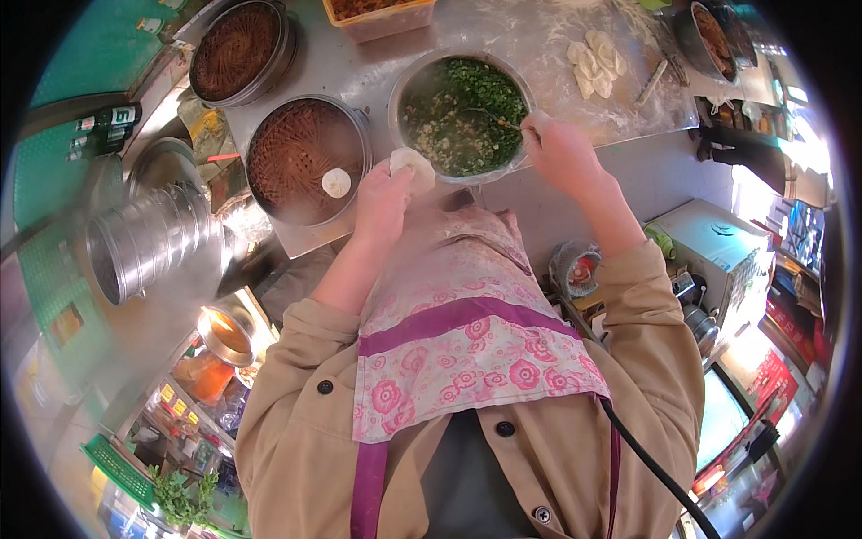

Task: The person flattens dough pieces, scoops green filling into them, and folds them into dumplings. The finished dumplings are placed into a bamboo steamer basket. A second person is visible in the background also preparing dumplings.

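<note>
My left hand holds a round dough wrapper just off the near left rim of a metal bowl. Chopped greens and a pale minced filling lie in that bowl. At the bowl's right rim my right hand grips the handle of a thin utensil, whose far end is in the filling. To the left stands a round steamer tray with a brown woven liner, and one white bun sits on it. Several flat dough wrappers lie piled on the floured worktop to the right.
A second lined steamer stands behind the first. A plastic tub of brown filling sits at the back. On the right are a rolling pin and a metal bowl. Stacked steamer rings stand at left amid steam.
</note>
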### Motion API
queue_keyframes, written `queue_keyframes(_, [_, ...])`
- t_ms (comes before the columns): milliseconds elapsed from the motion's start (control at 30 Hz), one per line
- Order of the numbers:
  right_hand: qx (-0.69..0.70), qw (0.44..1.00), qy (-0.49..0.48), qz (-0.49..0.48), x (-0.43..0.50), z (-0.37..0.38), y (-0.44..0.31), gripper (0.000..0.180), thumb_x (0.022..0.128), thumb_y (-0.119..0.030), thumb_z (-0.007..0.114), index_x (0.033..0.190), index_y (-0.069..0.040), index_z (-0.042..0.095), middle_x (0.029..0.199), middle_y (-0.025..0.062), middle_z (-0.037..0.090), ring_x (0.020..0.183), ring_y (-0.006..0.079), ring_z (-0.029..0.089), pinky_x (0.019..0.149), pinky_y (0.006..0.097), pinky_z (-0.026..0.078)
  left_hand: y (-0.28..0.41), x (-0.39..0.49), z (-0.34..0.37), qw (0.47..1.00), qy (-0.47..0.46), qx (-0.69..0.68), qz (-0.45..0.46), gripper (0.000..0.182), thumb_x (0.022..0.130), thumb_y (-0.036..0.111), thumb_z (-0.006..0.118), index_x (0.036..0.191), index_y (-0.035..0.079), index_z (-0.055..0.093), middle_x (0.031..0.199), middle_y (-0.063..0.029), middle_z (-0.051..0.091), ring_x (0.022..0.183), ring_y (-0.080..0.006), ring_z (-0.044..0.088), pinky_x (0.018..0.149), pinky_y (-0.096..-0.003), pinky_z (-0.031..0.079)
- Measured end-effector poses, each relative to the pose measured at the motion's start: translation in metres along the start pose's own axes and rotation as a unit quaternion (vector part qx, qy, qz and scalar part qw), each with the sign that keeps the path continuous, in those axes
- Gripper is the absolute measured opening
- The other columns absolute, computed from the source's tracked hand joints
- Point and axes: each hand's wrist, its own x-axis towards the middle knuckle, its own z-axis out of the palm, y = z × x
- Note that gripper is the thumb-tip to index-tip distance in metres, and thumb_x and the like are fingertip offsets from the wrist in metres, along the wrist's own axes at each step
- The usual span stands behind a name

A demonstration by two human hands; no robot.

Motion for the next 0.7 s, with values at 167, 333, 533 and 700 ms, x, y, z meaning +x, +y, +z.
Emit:
queue_keyframes(167, [0.067, 0.991, 0.049, -0.109, -0.001, 0.014, -0.003, 0.018, 0.099, -0.013, 0.062, 0.111, -0.005, 0.074, 0.097, 0.0201, 0.075, 0.089, 0.0431, 0.072, 0.076, 0.0497, 0.057, -0.011, 0.007, 0.011, 0.999, 0.034, -0.023, 0.019, 0.026, 0.099, 0.011, 0.062, 0.121, 0.001, 0.071, 0.094, 0.0009, 0.070, 0.065, -0.0025, 0.049, 0.055, -0.0224, 0.035])
queue_keyframes(333, [0.049, 0.994, -0.024, -0.095, -0.016, 0.016, -0.016, 0.017, 0.099, -0.012, 0.062, 0.108, -0.005, 0.075, 0.095, 0.0197, 0.075, 0.088, 0.0413, 0.072, 0.076, 0.0487, 0.057, -0.013, 0.010, 0.010, 0.998, 0.056, -0.017, 0.022, 0.026, 0.099, 0.010, 0.063, 0.121, 0.000, 0.071, 0.093, 0.0011, 0.070, 0.063, -0.0034, 0.048, 0.055, -0.0230, 0.035])
queue_keyframes(533, [0.092, 0.992, -0.016, -0.081, -0.025, -0.010, -0.014, 0.016, 0.099, -0.015, 0.061, 0.108, -0.010, 0.074, 0.088, 0.0185, 0.074, 0.083, 0.0411, 0.072, 0.072, 0.0509, 0.056, -0.011, 0.011, 0.004, 0.999, 0.034, -0.007, 0.012, 0.025, 0.099, 0.011, 0.062, 0.120, 0.001, 0.072, 0.088, 0.0023, 0.067, 0.061, -0.0022, 0.045, 0.053, -0.0225, 0.034])
queue_keyframes(700, [0.040, 0.993, -0.007, -0.109, -0.008, 0.032, -0.028, 0.016, 0.100, -0.014, 0.061, 0.109, -0.009, 0.073, 0.093, 0.0171, 0.075, 0.087, 0.0400, 0.072, 0.073, 0.0497, 0.057, -0.004, 0.006, 0.007, 0.999, 0.032, 0.009, -0.009, 0.029, 0.100, 0.008, 0.058, 0.125, -0.001, 0.067, 0.108, -0.0061, 0.071, 0.092, -0.0137, 0.061, 0.080, -0.0302, 0.047])
